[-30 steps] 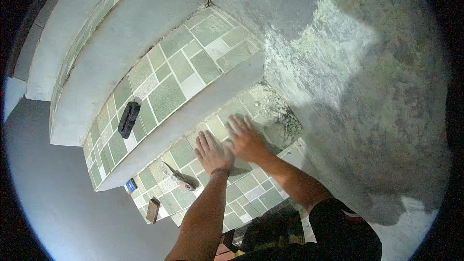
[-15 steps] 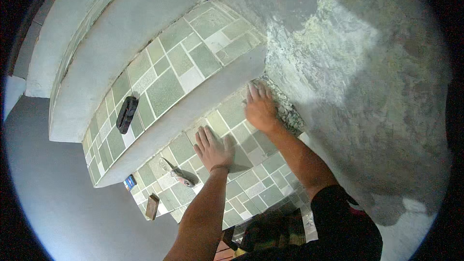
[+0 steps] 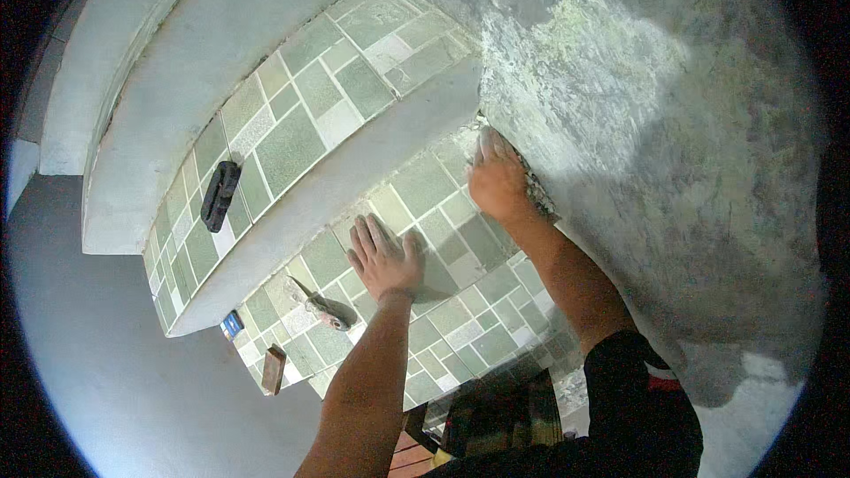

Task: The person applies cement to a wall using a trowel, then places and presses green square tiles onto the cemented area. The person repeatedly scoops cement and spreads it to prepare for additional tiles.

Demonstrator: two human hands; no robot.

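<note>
My left hand (image 3: 385, 258) lies flat with its fingers apart on the tiled step (image 3: 416, 188), holding nothing. At the step's right end, my right hand (image 3: 498, 181) presses down where the tiles meet the wall, its fingers stretched out and close together; nothing shows in them. Rough broken mortar (image 3: 538, 192) fills the strip beside that hand, partly covered by it. To the left of my left hand, a small hand tool (image 3: 326, 312) with a narrow blade and a dusty grip rests on the tiles.
A black oblong block (image 3: 220, 196) lies on the tiled step above. Near the lower step's left end are a small blue packet (image 3: 232, 325) and a brown block (image 3: 274, 370). The rough grey wall (image 3: 673, 212) rises at the right.
My right hand has shifted slightly along the wall edge, its fingers now closer together. My left hand remains flat on the tiles. The whole view has moved a little.
</note>
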